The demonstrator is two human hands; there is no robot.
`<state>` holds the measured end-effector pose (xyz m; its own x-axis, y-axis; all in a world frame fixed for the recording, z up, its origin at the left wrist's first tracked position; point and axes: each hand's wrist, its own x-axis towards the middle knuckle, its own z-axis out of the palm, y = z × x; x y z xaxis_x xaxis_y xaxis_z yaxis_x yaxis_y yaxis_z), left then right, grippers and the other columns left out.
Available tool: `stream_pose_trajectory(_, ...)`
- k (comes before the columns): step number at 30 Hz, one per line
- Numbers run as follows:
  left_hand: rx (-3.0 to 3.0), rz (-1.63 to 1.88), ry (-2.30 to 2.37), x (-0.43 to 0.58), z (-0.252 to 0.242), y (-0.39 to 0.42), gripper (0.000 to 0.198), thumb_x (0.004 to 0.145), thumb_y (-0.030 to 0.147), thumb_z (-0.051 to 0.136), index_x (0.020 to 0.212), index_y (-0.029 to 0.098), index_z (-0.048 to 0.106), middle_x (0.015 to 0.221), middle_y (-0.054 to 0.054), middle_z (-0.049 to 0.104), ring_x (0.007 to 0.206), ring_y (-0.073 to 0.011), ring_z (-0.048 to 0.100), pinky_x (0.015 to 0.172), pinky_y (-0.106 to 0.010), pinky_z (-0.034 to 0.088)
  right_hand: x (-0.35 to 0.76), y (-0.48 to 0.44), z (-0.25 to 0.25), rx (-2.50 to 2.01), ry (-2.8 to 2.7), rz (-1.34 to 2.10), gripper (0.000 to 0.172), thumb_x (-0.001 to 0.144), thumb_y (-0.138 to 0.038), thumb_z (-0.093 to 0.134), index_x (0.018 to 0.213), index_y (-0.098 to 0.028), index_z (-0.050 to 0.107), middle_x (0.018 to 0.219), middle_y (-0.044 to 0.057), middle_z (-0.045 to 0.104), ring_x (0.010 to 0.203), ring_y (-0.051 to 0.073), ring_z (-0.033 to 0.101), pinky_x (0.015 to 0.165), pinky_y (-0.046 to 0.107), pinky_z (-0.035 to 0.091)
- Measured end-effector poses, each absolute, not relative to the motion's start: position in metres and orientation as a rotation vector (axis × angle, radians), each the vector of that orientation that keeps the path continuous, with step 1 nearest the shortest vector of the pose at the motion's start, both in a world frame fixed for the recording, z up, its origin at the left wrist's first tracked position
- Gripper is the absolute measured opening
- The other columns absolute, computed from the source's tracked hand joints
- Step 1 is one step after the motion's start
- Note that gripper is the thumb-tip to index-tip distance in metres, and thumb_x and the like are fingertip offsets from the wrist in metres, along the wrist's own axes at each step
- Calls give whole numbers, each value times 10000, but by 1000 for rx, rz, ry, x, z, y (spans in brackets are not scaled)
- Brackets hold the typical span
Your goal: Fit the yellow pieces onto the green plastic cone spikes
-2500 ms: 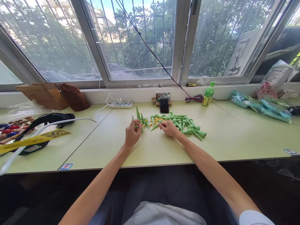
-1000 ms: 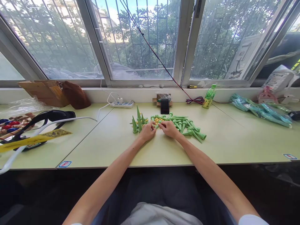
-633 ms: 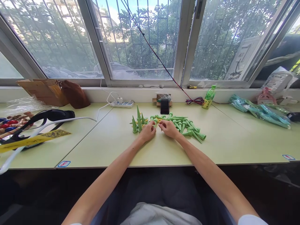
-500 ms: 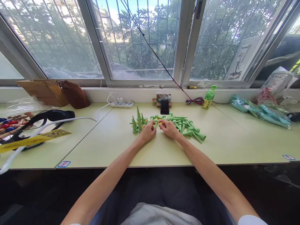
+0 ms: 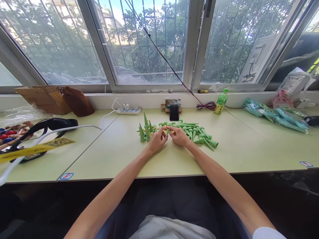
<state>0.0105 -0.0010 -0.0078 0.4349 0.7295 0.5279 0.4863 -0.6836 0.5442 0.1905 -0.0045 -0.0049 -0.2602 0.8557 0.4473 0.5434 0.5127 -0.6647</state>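
Between my hands is a green plastic cone spike point(image 5: 167, 131), partly hidden by fingers. My left hand point(image 5: 157, 141) is closed around it from the left. My right hand point(image 5: 179, 136) is closed in a pinch at the spike's upper end; a bit of yellow shows by its fingertips, too small to name. Left of my hands stand several green cones point(image 5: 142, 133), points up, with small yellow pieces point(image 5: 154, 128) among them. Beside and behind my right hand lies a loose heap of similar green spikes point(image 5: 194, 132).
A dark phone point(image 5: 174, 113) leans on a small box behind the spikes. A green drink bottle point(image 5: 221, 102), a power strip point(image 5: 128, 111) and bagged teal items point(image 5: 279, 116) line the back. Left are a white cable point(image 5: 87, 125), black straps point(image 5: 59, 122) and a brown pouch point(image 5: 76, 101).
My right fingers have moved left and closed in over the top of the green spike, meeting my left hand. The camera view has shifted slightly.
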Motion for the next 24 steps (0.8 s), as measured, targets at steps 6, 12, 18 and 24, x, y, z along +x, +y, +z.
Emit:
stream_pose_trajectory(6, 2387, 1139, 1076, 10, -12, 2, 334, 914, 269, 566, 1226, 195, 471, 807, 27, 651, 499, -86, 509, 574, -228, 383, 190, -6, -5, -1079, -1933, 511, 494, 870, -109, 488, 1334, -172, 643, 908, 34, 721, 612, 109, 584, 801, 284, 521)
stream_pose_trajectory(12, 2375, 1180, 1083, 10, -11, 3, 243, 961, 290, 521, 1185, 197, 507, 765, 27, 643, 490, -90, 492, 566, -228, 363, 189, -7, -5, -1036, -1954, 556, 499, 863, -110, 508, 1336, -205, 634, 968, 29, 714, 543, 80, 537, 721, 266, 526)
stream_pose_trajectory(18, 2390, 1147, 1064, 8, -10, 3, 264, 958, 246, 512, 1219, 206, 509, 768, 24, 655, 524, -109, 508, 597, -241, 378, 188, -7, -5, -1040, -1945, 562, 524, 846, -112, 540, 1359, -194, 607, 906, 20, 695, 546, 90, 547, 684, 268, 530)
stream_pose_trajectory(24, 2352, 1097, 1063, 7, -12, 3, 287, 942, 260, 522, 1219, 204, 471, 750, 30, 631, 560, -127, 540, 609, -247, 394, 188, -8, -4, -1036, -1973, 545, 548, 838, -97, 546, 1372, -205, 603, 821, -6, 675, 532, 84, 523, 667, 252, 513)
